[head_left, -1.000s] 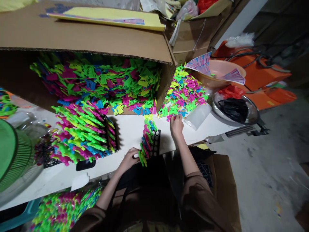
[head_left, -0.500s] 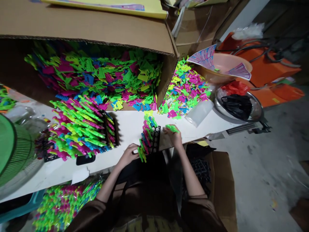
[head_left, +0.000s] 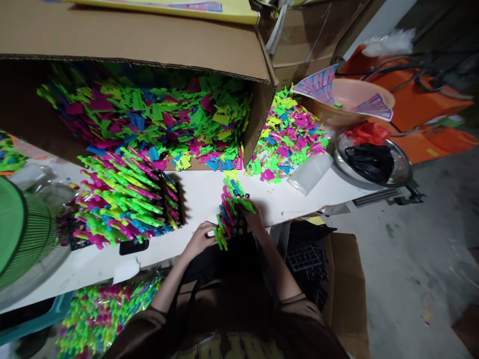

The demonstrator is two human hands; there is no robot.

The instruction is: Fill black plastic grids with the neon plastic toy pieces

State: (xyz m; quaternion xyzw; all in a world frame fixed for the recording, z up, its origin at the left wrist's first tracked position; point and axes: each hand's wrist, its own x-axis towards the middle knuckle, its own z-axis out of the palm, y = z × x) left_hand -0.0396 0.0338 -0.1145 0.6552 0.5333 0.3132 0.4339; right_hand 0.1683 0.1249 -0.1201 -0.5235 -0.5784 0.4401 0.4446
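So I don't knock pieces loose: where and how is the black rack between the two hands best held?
Probably by the right edge of the black rack, coming from the right: the coloured pieces crowd its left side, while bare holes show toward the right. The right hand, holding a green piece, covers part of that edge, so it should clear first.

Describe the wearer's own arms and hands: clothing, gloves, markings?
Dark brown, loose sleeves end around the elbows, leaving both forearms uncovered. Left hand and right hand are bare: no gloves, and no watch or band visible on either wrist. Rings: too small to tell. The matching brown top carries large, pale lettering across the front.
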